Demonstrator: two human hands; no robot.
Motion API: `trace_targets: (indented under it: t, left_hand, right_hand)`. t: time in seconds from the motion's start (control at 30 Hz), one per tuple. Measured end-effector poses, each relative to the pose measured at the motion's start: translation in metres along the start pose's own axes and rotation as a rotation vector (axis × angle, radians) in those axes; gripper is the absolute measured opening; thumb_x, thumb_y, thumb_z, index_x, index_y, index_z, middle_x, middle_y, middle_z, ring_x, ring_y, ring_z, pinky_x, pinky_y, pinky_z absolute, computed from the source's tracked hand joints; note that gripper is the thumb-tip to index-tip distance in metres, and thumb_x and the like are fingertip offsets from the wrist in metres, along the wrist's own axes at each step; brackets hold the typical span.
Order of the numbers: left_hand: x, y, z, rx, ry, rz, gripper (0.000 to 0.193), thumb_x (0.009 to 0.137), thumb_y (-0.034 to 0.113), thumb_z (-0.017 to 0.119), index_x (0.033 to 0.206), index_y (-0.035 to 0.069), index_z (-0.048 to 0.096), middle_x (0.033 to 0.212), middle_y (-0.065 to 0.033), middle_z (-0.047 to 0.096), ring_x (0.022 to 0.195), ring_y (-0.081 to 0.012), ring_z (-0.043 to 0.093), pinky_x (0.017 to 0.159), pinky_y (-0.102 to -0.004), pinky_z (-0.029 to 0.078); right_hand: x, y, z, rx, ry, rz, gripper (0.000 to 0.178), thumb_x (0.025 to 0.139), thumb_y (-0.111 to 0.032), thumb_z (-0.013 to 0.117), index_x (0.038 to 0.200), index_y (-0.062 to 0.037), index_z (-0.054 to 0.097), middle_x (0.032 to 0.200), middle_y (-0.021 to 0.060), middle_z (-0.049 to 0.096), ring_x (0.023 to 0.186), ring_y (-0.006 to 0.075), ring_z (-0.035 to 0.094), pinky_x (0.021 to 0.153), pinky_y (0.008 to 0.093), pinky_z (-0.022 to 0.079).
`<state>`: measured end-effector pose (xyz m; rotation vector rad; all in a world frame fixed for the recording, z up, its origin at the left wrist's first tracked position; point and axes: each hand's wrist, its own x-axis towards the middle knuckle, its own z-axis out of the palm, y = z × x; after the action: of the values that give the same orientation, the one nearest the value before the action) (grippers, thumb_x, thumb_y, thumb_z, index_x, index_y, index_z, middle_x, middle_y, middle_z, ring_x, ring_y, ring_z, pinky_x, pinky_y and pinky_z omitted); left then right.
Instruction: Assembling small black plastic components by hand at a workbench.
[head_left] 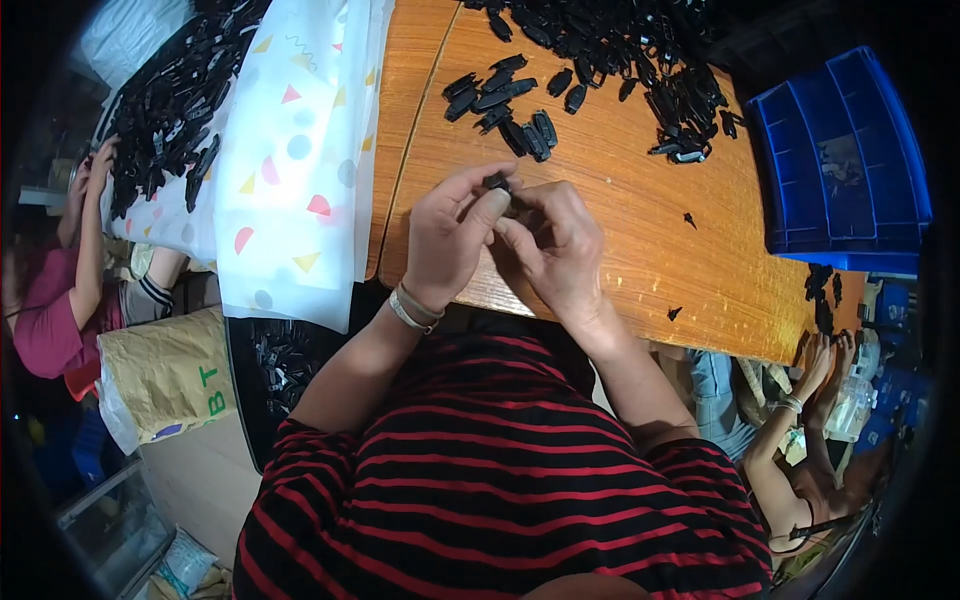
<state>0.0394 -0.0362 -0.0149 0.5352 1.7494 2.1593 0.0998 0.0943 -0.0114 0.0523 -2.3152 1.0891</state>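
Note:
Both my hands meet over the near edge of the wooden table [640, 240]. A small black plastic part [497, 182] is pinched between the thumb and fingers of my left hand [450, 225]. My right hand [560, 240] is closed close against it, thumb and fingertips together; whatever those fingers hold is hidden. Just beyond my fingers lies a loose group of black oblong plastic pieces [500, 92]. Farther back a big heap of similar black pieces [640, 40] spreads across the table.
A blue plastic crate [840, 160] stands at the right. Patterned plastic sheeting [300, 160] covers the left side, beside another black heap [175, 125]. Co-workers' hands work at far left [95, 170] and right [825, 360]. Two tiny black bits [690, 220] lie right of my hands.

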Motion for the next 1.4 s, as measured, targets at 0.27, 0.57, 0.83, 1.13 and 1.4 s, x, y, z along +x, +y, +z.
trace_targets:
  t: [0.27,0.57,0.83,1.13,1.4]
  left_hand:
    - [-0.002,-0.002,0.0,-0.081,-0.159,-0.017,0.027,0.103,0.021,0.04,0.102,0.0,0.057,0.087,-0.0028,0.06,0.075,-0.0067,0.053,0.068,-0.0197,0.045]
    - [0.025,-0.011,0.0,-0.093,-0.219,-0.283,0.03,0.102,0.026,0.045,0.094,0.002,0.059,0.08,-0.0024,0.06,0.069,-0.0072,0.055,0.065,-0.021,0.045]
    - [0.087,-0.021,-0.001,0.865,0.032,-0.029,0.027,0.088,0.031,0.064,0.088,0.004,0.064,0.077,-0.0117,0.065,0.07,-0.0241,0.063,0.063,-0.0351,0.049]
    - [0.099,-0.018,0.019,1.142,0.005,-0.094,0.029,0.083,0.034,0.068,0.081,0.006,0.064,0.078,-0.0128,0.066,0.074,-0.0324,0.063,0.063,-0.0414,0.048]
    - [0.08,-0.028,0.012,0.821,-0.072,0.197,0.019,0.082,0.01,0.069,0.094,0.0,0.058,0.087,-0.0119,0.06,0.074,-0.027,0.06,0.066,-0.0365,0.048]
  right_hand:
    - [-0.01,-0.003,0.007,0.111,-0.162,0.115,0.044,0.086,-0.018,0.07,0.122,-0.0011,0.05,0.096,0.0125,0.062,0.08,0.0191,0.061,0.073,0.03,0.05]
    - [-0.005,0.019,-0.022,0.229,-0.285,0.323,0.037,0.088,-0.014,0.068,0.119,0.0008,0.055,0.094,0.0105,0.062,0.084,0.0178,0.06,0.074,0.0293,0.05]
    - [0.046,0.114,-0.12,-0.778,-0.062,0.213,0.022,0.081,-0.011,0.07,0.101,-0.0042,0.066,0.094,0.0145,0.064,0.079,0.0317,0.065,0.068,0.0397,0.053]
    - [0.056,0.108,-0.101,-0.802,-0.191,0.143,0.019,0.075,-0.008,0.074,0.089,-0.004,0.062,0.092,0.0125,0.057,0.078,0.0342,0.062,0.066,0.043,0.052]
    - [0.057,0.092,-0.082,-0.628,-0.156,0.052,0.021,0.08,-0.01,0.073,0.088,0.0006,0.058,0.082,0.0167,0.061,0.074,0.0328,0.062,0.062,0.0391,0.05]
